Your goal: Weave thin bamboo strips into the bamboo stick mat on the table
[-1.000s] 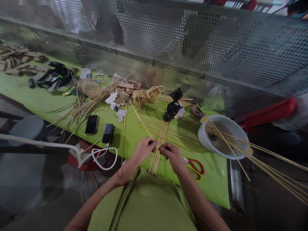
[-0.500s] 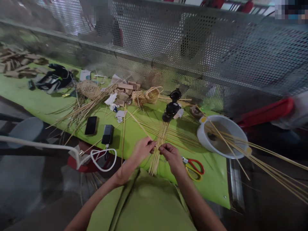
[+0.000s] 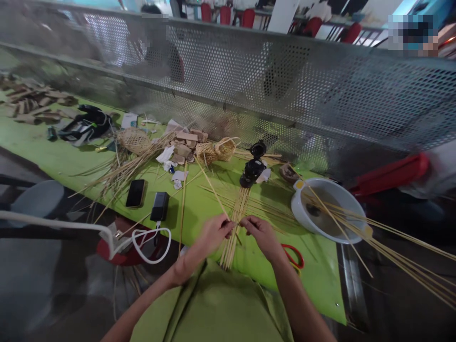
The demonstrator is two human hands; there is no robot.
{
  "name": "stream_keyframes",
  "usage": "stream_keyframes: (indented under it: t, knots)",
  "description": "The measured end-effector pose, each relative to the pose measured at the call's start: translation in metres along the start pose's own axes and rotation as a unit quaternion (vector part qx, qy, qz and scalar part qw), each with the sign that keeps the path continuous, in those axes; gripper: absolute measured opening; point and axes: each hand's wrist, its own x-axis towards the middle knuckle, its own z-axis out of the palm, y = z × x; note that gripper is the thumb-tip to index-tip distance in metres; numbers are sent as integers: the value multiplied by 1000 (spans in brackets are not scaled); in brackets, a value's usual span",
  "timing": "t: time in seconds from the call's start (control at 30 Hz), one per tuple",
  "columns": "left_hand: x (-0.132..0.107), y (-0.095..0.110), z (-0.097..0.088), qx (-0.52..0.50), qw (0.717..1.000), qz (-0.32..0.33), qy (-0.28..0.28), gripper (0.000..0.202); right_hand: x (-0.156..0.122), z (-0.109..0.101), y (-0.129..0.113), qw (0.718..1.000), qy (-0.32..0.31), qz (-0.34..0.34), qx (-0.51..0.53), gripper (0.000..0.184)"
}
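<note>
Scissors [image 3: 294,256] rightward (bowl [image 3: 302,213] beyond)

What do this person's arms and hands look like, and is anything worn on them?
Both forearms are bare, with no sleeves in view. The left hand and right hand show no gloves, and no rings or watch that I can make out. A green garment covers the lap.

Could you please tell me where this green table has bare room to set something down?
Bare green table lies left of the phone, and near the front edge right of the scissors. It is crowded around both hands, the sticks and basin.
</note>
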Motion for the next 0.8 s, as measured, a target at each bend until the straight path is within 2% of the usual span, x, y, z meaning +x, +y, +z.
stream_keyframes:
  t: [0.1,0.23,0.33,0.43,0.5,0.57,0.67,0.8]
  knots:
    - [-3,-1,9,45,998,45,-11,25,11,-3,-15,999,20,-22,23,42]
    - [-10,-2,26,120,991,50,-26,21,27,6,-46,994,-9,-26,103,51]
    - [-16,-7,39,169,983,60,-52,21,35,17,-62,991,-17,-33,129,46]
    - [-17,-19,43,161,981,66,-86,15,35,23,-65,991,-11,-46,122,38]
    - [-13,-27,35,109,984,73,-121,16,31,22,-62,994,-13,-50,98,36]
    - [-6,-29,19,25,989,65,-130,32,24,19,-58,996,-25,-49,68,35]
    - [3,-15,-12,-123,992,27,-22,22,13,13,-53,997,-47,-44,35,32]
    - [5,21,-42,-253,964,32,76,21,1,10,-48,997,-69,-39,5,28]
